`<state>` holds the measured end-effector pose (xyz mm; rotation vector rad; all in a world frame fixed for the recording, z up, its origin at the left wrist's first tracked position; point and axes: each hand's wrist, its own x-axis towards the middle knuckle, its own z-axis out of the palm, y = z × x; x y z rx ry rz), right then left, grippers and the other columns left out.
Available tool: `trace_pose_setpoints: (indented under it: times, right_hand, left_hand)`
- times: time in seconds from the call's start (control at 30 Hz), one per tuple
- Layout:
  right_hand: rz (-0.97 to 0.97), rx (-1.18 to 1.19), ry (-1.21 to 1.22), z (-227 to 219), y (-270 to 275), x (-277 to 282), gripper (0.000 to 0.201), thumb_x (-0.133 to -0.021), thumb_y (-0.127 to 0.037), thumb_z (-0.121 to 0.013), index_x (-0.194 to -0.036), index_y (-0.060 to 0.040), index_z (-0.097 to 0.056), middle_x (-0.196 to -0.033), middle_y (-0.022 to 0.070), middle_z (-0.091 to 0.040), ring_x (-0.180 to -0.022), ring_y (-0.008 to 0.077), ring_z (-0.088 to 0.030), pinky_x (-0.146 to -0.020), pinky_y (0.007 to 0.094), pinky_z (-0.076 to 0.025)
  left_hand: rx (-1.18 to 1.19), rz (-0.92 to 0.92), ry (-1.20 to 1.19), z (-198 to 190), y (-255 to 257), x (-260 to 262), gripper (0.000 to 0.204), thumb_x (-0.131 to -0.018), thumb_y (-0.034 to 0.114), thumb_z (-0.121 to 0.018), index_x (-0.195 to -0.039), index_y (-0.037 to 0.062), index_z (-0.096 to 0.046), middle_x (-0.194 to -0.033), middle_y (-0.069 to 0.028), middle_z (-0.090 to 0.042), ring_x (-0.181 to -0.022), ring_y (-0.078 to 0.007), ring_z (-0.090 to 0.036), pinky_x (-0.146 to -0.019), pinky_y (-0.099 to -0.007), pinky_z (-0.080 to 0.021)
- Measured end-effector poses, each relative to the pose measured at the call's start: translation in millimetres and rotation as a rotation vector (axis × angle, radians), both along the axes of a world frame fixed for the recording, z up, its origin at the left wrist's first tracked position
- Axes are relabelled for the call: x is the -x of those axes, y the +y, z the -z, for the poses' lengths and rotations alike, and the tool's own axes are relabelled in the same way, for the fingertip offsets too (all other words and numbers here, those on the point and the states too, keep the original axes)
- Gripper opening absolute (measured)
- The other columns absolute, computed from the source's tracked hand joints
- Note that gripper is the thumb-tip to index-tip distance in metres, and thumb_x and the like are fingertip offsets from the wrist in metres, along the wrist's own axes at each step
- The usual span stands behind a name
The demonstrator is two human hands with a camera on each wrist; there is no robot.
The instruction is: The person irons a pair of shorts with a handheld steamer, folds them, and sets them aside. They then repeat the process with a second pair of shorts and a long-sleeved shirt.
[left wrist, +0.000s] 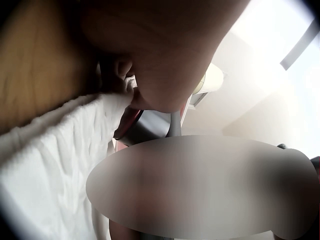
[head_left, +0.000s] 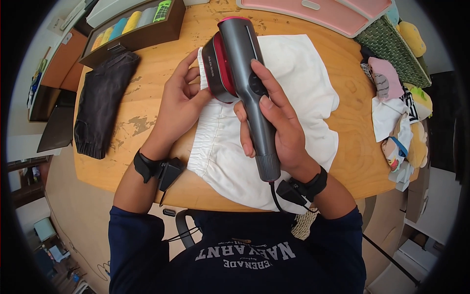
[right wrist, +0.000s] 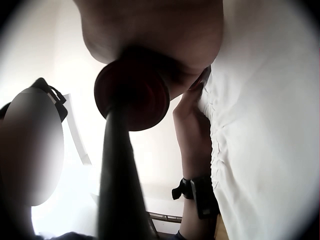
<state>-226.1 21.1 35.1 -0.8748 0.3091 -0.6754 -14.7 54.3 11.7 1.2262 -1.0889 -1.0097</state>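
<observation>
Two hands (head_left: 286, 130), one steamer (head_left: 241, 56)

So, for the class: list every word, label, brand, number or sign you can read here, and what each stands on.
"ERENADE": on the shirt, upside down in the head view; any letter before it is unclear.
"NA?YARNT": larger, on the same shirt; third letter unclear.
Smaller shirt lettering: too small to read.
Steamer head: a brand starting "AU"; the rest is too small.
Steamer buttons: marks too small to read.
</observation>
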Motion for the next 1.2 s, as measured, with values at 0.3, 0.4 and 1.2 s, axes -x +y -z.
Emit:
trace_pose_setpoints:
  times: [0.3, 0.4, 1.2]
  right_hand:
    - [-0.012, -0.083, -0.068, 10, -9, -1, 0.056, -0.109, -0.021, -0.037, -0.163, -0.0179, -0.022, -0.098, 0.0139, -0.059, -0.057, 0.0184, -0.064, -0.052, 0.0289, -0.054]
    - [-0.011, -0.082, -0.067, 10, -8, -1, 0.056, -0.109, -0.022, -0.037, -0.163, -0.0182, -0.022, -0.097, 0.0138, -0.059, -0.058, 0.0188, -0.064, -0.053, 0.0294, -0.055]
    - [-0.206, 0.048, -0.047, 12, 56, 0, 0.072, -0.111, -0.024, -0.039, -0.163, -0.0281, 0.011, -0.122, 0.018, -0.051, -0.102, 0.0271, -0.069, -0.09, 0.0414, -0.057]
  left_hand:
    - [-0.076, -0.016, -0.031, 2, 3, -3, 0.08, -0.081, -0.017, -0.052, -0.156, -0.0041, -0.028, -0.138, -0.0189, -0.059, -0.096, -0.0114, -0.068, -0.081, -0.0247, -0.054]
    - [-0.052, -0.029, 0.041, -2, 2, 0, 0.077, -0.081, -0.013, -0.051, -0.155, -0.0042, -0.032, -0.13, -0.0167, -0.064, -0.084, -0.0072, -0.064, -0.07, -0.0221, -0.051]
    - [-0.151, -0.104, 0.113, -3, 0, -4, 0.051, -0.105, 0.025, -0.056, -0.149, 0.0019, -0.045, -0.101, -0.003, -0.066, -0.078, -0.0048, -0.06, -0.069, -0.0211, -0.049]
